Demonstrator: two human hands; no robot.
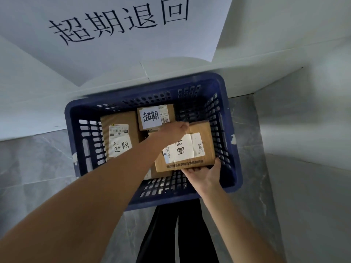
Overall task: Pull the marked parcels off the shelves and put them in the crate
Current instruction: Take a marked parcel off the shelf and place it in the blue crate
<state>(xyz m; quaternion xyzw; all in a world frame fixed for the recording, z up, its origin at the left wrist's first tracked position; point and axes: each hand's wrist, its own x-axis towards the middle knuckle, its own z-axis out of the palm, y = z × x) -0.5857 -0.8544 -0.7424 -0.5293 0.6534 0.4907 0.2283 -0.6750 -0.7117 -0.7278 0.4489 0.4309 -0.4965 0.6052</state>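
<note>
A white sign [117, 25] with large black characters hangs on the wall well beyond both hands, above a pale ledge. Below it, on the grey marbled floor [34, 164], sits a blue slotted crate [232, 149], and both arms reach down into it from the near side. Inside the crate, the box [201, 130] being handled is the largest thing on its right half: a brown carton tilted slightly, with a white note and a shipping label on its top face. The left hand [175, 129] grips its far left corner, fingers curled over the edge, while the right hand [206, 170] holds its near right corner from below, thumb up against the side and fingers tucked beneath. The box appears to lie on or just above another carton under it, of which only a brown sliver shows near the left forearm; whether it touches I cannot tell. To the left of the left hand lies a flat parcel [120, 128] with a barcode label and a white handwritten note. Just beyond the left hand, against the crate's far wall, lies a small parcel [169, 111] with its own white handwritten note and barcode strip. Nearer than both hands, black trouser legs [190, 234] stand just outside the crate's near wall.
</note>
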